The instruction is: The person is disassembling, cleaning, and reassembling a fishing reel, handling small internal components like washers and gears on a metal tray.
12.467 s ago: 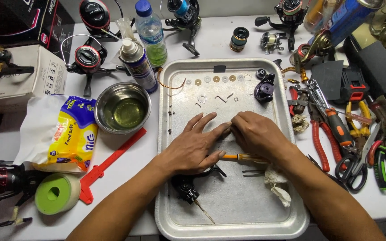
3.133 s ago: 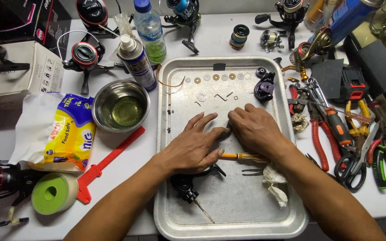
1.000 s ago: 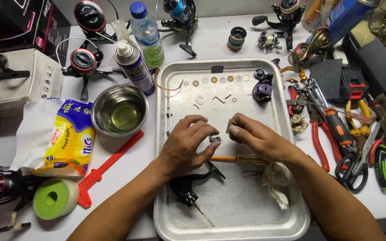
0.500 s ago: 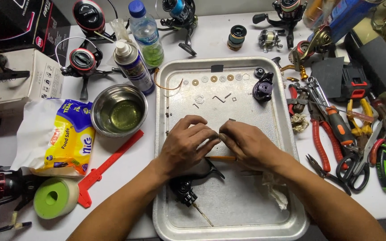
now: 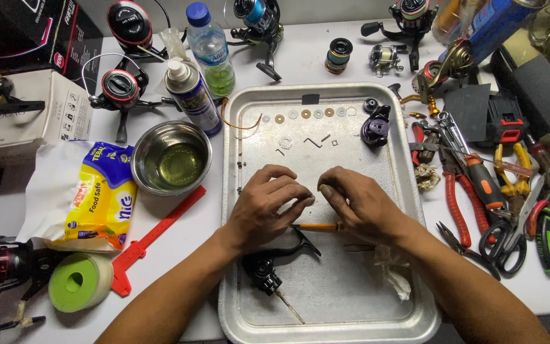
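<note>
Over the metal tray (image 5: 249,121), left hand (image 5: 265,207) and right hand (image 5: 358,204) pinch a tiny part (image 5: 313,197) between narrowed fingers (image 5: 300,191).

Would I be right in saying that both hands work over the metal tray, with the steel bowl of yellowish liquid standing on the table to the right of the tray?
Not quite: the steel bowl stands to the left of the metal tray, not the right, as the head view shows. The rest holds: the left hand and right hand work over the tray, and the bowl holds yellowish liquid.
</note>
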